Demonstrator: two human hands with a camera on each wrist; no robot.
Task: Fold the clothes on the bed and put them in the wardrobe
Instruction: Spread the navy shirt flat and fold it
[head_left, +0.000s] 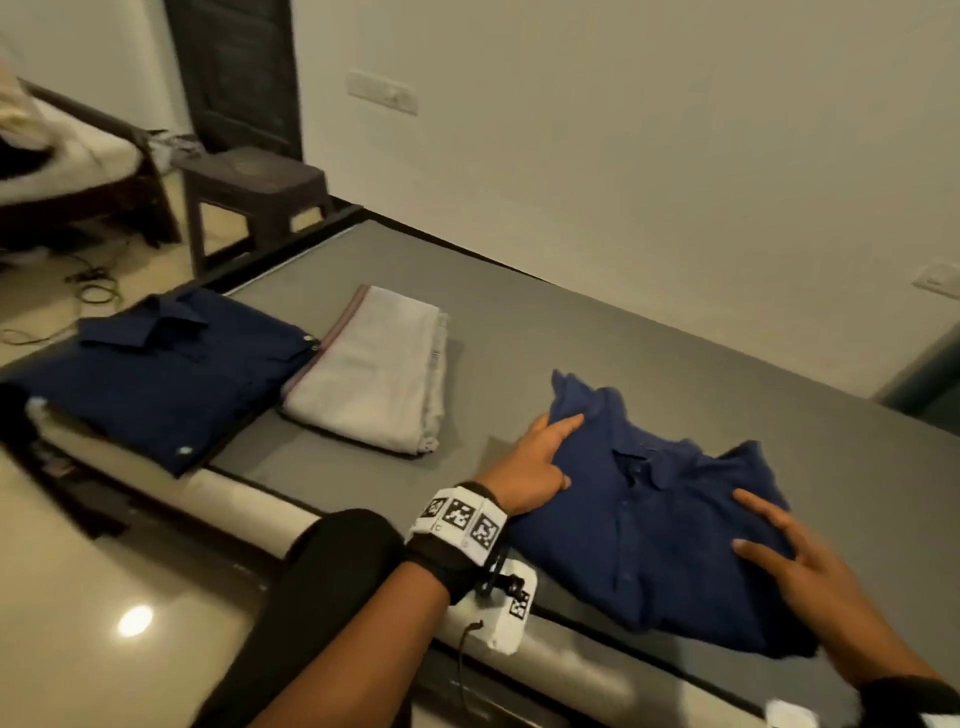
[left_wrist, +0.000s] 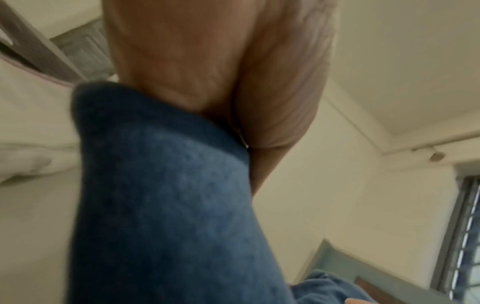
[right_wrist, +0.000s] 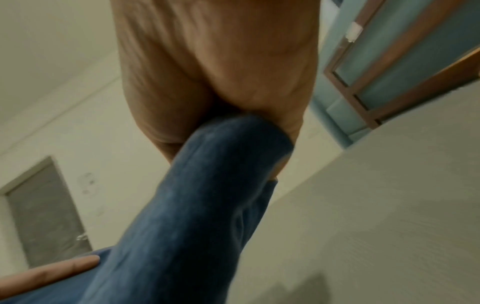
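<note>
A blue collared shirt (head_left: 660, 530) lies partly folded on the grey bed (head_left: 571, 322), collar towards the wall. My left hand (head_left: 565, 451) rests on its left edge, fingers straight and thumb spread over the cloth. My right hand (head_left: 748, 520) lies flat on its right side with the fingers spread. In the left wrist view the blue fabric (left_wrist: 168, 195) rises against my palm (left_wrist: 207, 61) and hides the fingers. The right wrist view shows the same: fabric (right_wrist: 194, 205) under the palm (right_wrist: 221, 61).
A folded dark blue shirt (head_left: 166, 374) and a folded pale grey cloth (head_left: 374, 374) lie side by side at the bed's left end. Beyond them stand a dark stool (head_left: 249, 187), a dark door (head_left: 234, 73) and another bed (head_left: 78, 166). Cables (head_left: 88, 286) lie on the floor.
</note>
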